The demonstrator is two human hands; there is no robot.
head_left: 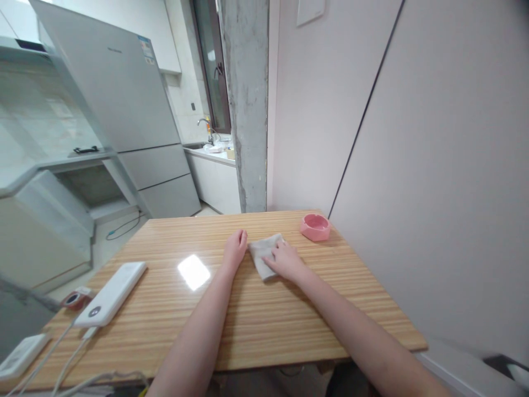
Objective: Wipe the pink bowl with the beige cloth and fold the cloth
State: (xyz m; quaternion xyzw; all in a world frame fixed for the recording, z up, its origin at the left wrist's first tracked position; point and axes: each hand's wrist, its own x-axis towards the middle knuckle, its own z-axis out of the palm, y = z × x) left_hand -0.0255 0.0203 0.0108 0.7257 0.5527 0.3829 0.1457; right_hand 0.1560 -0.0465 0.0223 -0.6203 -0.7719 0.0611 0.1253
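A small folded beige cloth [262,252] lies on the striped wooden table [256,325] a little beyond its middle. My right hand [285,261] rests flat on the cloth's right part, fingers pressing it to the tabletop. Curled into a loose fist, my left hand [235,248] sits on the wood touching the cloth's left edge. Both forearms reach in from the near edge of the table.
A pink ashtray [315,226] stands near the table's far right corner by the wall. At the left lie a white power bank [112,293] with cables, a small red-rimmed object [74,299] and another white device [20,354]. A fridge and kitchen counter stand beyond.
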